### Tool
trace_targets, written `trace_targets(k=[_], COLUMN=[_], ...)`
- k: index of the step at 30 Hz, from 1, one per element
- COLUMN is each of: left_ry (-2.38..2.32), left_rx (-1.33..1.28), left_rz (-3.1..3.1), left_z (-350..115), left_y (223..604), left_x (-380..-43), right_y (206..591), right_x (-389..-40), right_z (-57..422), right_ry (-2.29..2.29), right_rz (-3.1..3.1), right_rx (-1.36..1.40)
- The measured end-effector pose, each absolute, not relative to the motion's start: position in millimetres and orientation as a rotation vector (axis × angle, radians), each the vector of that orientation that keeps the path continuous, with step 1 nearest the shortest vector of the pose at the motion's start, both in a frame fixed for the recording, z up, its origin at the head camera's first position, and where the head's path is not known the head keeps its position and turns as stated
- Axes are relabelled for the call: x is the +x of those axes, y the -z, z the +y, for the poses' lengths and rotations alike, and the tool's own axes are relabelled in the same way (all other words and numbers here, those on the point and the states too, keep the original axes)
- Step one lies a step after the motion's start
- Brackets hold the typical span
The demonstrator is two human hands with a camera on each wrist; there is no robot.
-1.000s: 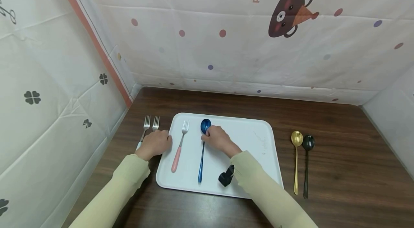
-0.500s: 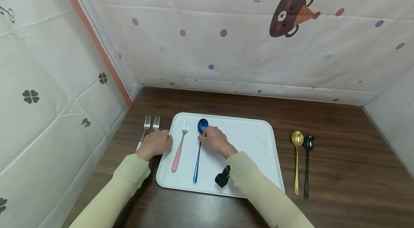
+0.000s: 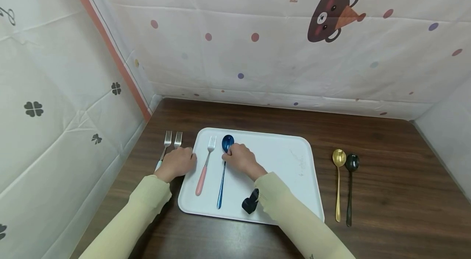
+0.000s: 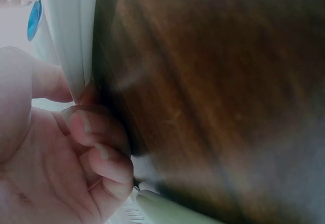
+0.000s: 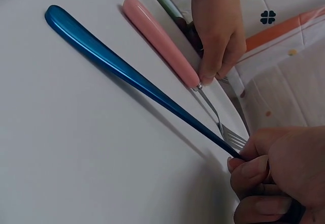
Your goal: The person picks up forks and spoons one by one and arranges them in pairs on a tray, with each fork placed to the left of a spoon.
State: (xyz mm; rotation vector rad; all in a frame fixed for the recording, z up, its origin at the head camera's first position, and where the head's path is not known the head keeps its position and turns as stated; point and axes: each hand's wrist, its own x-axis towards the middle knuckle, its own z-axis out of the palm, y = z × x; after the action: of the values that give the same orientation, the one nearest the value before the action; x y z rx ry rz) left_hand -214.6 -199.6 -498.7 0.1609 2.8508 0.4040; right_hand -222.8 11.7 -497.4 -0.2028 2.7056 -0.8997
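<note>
Blue spoon (image 3: 221, 187) is pinched just below its bowl by the R hand (image 3: 241, 157), w/ thumb & fingers clamped on the thin neck; bowl is pointed away from the person, handle back toward them. Spoon is held over the L half of a white tray (image 3: 283, 161); whether the handle end is touched to the surface can't be told. A black device (image 3: 250, 202) is worn at the R wrist. Tray's L rim is gripped by the L hand (image 3: 180, 163), thumb laid on top & fingers curled beneath. Btwn the two hands, a pink-handled fork (image 3: 201, 178) is laid on the tray, tines away, approx. parallel to the spoon & apart from it. Outside the tray, on the L, two forks w/ silver tines (image 3: 167, 138) are set side by side on the dark wood table (image 3: 397, 177), handles partly hidden by the L hand. Well off to the R, a gold spoon (image 3: 338, 185) & a black spoon (image 3: 350, 189) are placed next to each other, bowls away. Beyond, the walls are covered by pale printed cloth (image 3: 184, 59).
</note>
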Motion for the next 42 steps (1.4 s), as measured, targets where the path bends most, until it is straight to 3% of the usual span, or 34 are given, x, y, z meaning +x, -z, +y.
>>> trace_targets(k=[42], left_ry=[-0.421], left_rx=[0.139], left_rz=[2.852], left_z=[-199], left_y=[500], left_x=[-214], right_y=[504], right_x=[-225], right_z=[-1], right_ry=[0.867], right_rz=[2.743], right_rx=[-0.198])
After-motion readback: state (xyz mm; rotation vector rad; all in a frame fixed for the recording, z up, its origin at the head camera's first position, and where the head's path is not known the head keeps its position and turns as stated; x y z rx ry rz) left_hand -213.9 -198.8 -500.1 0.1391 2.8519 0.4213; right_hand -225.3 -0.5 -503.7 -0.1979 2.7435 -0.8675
